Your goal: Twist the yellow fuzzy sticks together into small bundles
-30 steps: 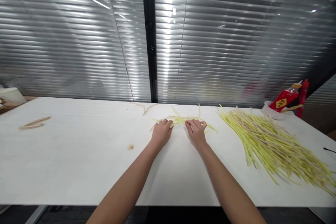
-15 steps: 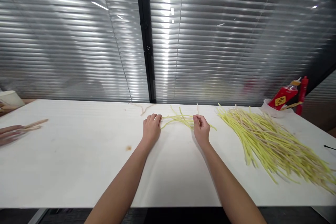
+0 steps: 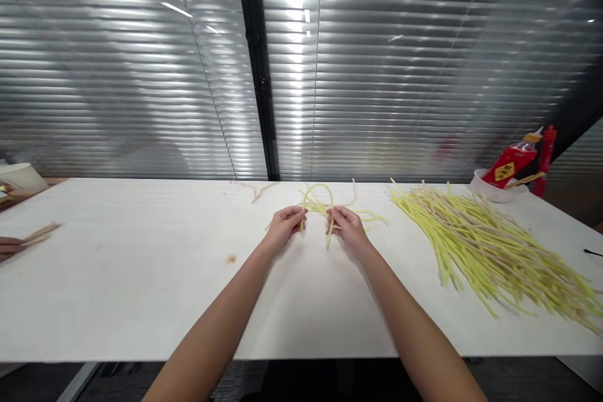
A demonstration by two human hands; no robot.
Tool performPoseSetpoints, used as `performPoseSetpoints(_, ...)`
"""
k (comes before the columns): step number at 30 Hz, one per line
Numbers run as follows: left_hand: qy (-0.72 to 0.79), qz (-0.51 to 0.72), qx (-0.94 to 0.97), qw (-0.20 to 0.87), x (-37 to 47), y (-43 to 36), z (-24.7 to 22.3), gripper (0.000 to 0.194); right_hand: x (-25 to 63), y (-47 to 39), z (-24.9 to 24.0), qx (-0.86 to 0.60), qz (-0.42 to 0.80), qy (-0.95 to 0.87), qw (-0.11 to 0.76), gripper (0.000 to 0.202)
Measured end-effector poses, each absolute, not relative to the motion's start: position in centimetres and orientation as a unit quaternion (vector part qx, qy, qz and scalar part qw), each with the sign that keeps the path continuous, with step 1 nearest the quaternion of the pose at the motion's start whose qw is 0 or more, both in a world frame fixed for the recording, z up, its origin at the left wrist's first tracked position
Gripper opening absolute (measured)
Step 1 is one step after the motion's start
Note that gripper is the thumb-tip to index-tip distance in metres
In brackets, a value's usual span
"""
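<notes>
A yellow pipe cleaner is bent into an upside-down U between my two hands. My left hand pinches one leg of it, its short end poking out below the fingers. On the other leg, my right hand is closed in a pinch, and a longer end hangs down. Behind my hands, several loose yellow pipe cleaners lie crossed on the white table. Among them is a beige pipe cleaner, curved up at its right end.
To the right spreads a large pile of yellow and beige pipe cleaners. Behind it, a red bottle leans in a clear plastic bowl. At the far left, another person's hand holds beige strips. Blinds line the back.
My hands have come closer together and lifted one yellow pipe cleaner off the loose ones, bending it into an arch. The other person's hand has shifted left.
</notes>
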State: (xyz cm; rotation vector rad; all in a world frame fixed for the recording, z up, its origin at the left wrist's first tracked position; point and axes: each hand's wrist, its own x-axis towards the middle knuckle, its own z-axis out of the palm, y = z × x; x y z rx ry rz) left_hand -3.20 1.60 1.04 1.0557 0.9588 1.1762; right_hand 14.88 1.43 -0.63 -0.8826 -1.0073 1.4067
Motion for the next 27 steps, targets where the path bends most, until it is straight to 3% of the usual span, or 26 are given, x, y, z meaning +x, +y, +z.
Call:
performPoseSetpoints(6, 0.375, 0.462, 0.439, 0.673, -2.6, 0.5, 1.3, 0.03, 14.4, 0.6, 0.0, -0.358, 0.607, -0.451, 0.548, 0.029)
performPoseSetpoints(27, 0.369, 0.388, 0.444, 0.718, -1.7, -0.2, 0.9, 0.029, 14.0, 0.9, -0.7, -0.361, 0.561, -0.483, 0.567, 0.027)
